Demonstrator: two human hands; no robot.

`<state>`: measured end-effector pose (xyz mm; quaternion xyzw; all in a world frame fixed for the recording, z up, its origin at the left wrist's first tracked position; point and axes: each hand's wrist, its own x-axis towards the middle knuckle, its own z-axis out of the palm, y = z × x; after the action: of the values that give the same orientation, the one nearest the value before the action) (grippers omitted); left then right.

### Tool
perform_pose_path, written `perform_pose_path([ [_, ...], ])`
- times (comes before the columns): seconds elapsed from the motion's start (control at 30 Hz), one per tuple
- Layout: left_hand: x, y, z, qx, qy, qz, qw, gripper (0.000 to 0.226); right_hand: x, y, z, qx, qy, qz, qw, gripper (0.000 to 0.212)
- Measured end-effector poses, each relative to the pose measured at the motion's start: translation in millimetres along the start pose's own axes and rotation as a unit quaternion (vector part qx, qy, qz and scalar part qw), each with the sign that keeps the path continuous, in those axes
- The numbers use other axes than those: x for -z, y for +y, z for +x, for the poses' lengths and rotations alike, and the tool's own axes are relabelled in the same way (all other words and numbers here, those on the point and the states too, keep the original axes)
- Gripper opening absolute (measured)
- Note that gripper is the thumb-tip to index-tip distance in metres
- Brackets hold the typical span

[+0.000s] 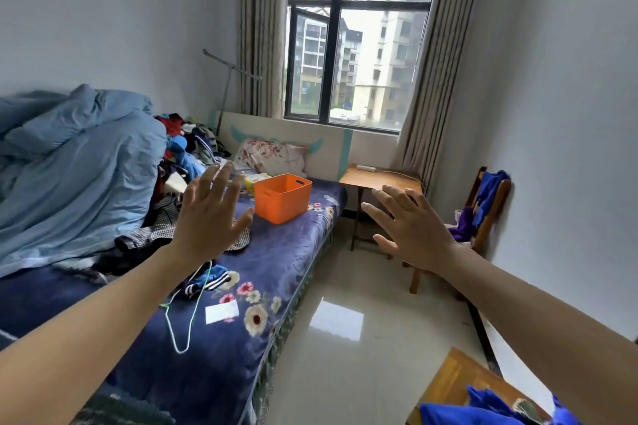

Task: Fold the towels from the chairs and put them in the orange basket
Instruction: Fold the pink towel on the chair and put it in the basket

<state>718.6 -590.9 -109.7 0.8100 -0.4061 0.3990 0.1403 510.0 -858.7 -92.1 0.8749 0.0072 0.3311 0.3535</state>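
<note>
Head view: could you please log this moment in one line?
left hand open, empty; right hand open, empty; orange basket on bed; blue towel on far chair

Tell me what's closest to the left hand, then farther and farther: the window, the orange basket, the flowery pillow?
From the left hand:
1. Orange basket, on the bed, just right of the hand.
2. Flowery pillow, behind the basket.
3. Window, high up, farthest back.
</note>
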Motion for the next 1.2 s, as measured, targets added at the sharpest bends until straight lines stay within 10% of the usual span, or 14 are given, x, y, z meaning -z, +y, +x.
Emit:
perform_pose_path([
  [0.47,-237,20,143,-0.068,-0.007,-0.135,0.989,0.054,-178,78,36,-0.182,-0.056,0.019,0.982,0.058],
  [1.2,-545,46,392,-0.091,-0.064,-0.137,0.984,0.059,-509,248,106,-0.211,-0.104,0.030,0.972,0.051],
])
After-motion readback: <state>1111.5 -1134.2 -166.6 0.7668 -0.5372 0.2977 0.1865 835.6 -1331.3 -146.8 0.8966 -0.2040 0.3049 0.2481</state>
